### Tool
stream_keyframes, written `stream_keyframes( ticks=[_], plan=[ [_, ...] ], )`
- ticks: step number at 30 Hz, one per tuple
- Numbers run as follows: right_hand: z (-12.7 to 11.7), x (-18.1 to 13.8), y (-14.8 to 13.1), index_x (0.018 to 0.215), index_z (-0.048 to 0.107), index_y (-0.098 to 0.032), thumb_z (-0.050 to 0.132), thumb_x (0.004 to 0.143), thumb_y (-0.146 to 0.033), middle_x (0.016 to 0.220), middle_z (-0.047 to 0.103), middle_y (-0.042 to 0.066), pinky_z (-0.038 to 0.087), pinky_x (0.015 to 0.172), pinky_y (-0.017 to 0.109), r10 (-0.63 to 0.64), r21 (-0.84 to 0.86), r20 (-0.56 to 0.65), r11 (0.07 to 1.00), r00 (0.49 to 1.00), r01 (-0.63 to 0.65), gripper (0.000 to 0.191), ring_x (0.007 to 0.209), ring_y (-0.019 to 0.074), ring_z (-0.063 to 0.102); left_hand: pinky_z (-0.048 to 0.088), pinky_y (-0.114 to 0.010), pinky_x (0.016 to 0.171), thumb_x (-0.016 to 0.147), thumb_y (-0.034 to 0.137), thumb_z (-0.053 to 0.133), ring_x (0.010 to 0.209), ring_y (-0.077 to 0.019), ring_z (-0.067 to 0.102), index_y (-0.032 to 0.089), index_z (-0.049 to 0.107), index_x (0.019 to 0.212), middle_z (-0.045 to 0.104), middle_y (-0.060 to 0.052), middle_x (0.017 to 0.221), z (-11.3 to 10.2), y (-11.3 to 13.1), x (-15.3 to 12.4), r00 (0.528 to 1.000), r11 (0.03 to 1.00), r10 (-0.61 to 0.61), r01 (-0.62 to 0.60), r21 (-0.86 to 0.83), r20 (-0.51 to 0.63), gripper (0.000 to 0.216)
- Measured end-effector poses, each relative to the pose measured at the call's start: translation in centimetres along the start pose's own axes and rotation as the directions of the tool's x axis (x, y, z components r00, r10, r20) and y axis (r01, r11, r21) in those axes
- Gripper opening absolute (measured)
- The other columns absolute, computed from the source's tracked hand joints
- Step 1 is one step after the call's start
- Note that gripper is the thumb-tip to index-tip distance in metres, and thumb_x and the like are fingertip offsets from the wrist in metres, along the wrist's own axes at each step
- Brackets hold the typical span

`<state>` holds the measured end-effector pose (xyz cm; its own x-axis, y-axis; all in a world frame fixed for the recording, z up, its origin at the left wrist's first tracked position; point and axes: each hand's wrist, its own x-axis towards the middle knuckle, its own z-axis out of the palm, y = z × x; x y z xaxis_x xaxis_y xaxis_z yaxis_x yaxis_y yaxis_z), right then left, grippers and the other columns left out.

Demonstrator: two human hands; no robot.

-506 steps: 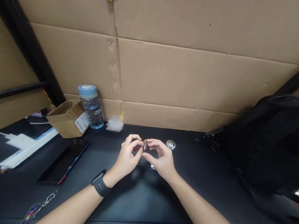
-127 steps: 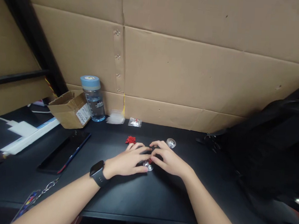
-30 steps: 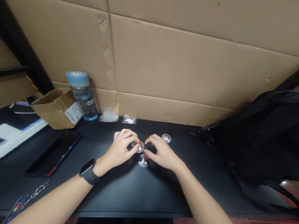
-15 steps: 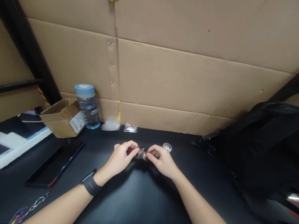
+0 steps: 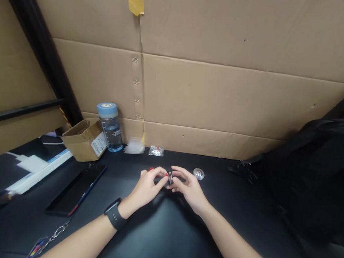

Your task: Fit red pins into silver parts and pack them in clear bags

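Above the black tabletop, my left hand (image 5: 150, 184) and my right hand (image 5: 190, 187) meet fingertip to fingertip. Between them is a small thin shiny piece (image 5: 171, 179), seen nearly edge-on, its kind too small to make out. My left thumb and forefinger pinch at its left side. The right thumb and fingers curl around its other side, the fingers a little spread. Something small and red (image 5: 150, 169) shows behind my left knuckles. A small round silvery, clear-rimmed disc (image 5: 198, 173) lies just beyond my right hand.
At the back stand a blue-lidded water bottle (image 5: 110, 128) and an open cardboard box (image 5: 83, 138). Near them lie clear plastic sleeves (image 5: 134, 146) and a small clear packet (image 5: 156, 151). A dark tablet (image 5: 76, 191) and power strip (image 5: 39, 171) are left; a black backpack (image 5: 318, 182) is right.
The two shiny pieces held apart, one per hand, now appear as one edge-on piece between the fingertips. My right fingers have spread around it. The view has shifted slightly left.
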<state>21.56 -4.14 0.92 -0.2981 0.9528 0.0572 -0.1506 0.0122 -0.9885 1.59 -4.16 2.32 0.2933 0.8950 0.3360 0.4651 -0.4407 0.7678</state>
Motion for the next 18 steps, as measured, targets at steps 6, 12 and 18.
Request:
stream_keyframes(
  ticks=[6, 12, 18],
  plan=[
    [-0.3, 0.1, -0.3, 0.124, 0.069, -0.025, 0.087, 0.076, -0.034, 0.121, 0.070, 0.010, 0.056, 0.073, 0.031, 0.061, 0.098, 0.037, 0.993, 0.997, -0.064, 0.053, 0.082, 0.0179, 0.075, 0.043, -0.040, 0.093, 0.098, 0.037, 0.056, 0.101, -0.0230, 0.069, 0.027, 0.072, 0.100, 0.077, -0.002, 0.106, -0.3, 0.1, 0.4, 0.997, 0.982, 0.075, -0.078, 0.173, 0.027, 0.018],
    [-1.1, 0.2, -0.3, 0.123, 0.068, -0.023, 0.086, 0.074, -0.036, 0.123, 0.067, 0.010, 0.056, 0.068, 0.030, 0.042, -0.058, -0.054, 0.997, 0.998, -0.045, 0.053, 0.076, 0.0168, 0.074, 0.036, -0.050, 0.103, 0.097, 0.039, 0.055, 0.127, -0.0301, 0.053, 0.027, 0.075, 0.112, 0.067, -0.009, 0.134, -4.7, -5.1, 1.9, 0.991, 0.863, 0.091, -0.031, 0.505, -0.094, 0.027],
    [-1.9, 0.2, -0.7, 0.122, 0.067, -0.024, 0.084, 0.075, -0.035, 0.124, 0.067, 0.010, 0.057, 0.068, 0.030, 0.039, -0.113, -0.019, 0.993, 0.999, -0.041, 0.051, 0.078, 0.0174, 0.074, 0.036, -0.054, 0.103, 0.094, 0.037, 0.055, 0.130, -0.0349, 0.050, 0.025, 0.074, 0.118, 0.062, -0.012, 0.143, -8.4, -10.0, 2.1, 0.994, 0.755, -0.097, 0.102, 0.648, -0.045, 0.033]
  ],
)
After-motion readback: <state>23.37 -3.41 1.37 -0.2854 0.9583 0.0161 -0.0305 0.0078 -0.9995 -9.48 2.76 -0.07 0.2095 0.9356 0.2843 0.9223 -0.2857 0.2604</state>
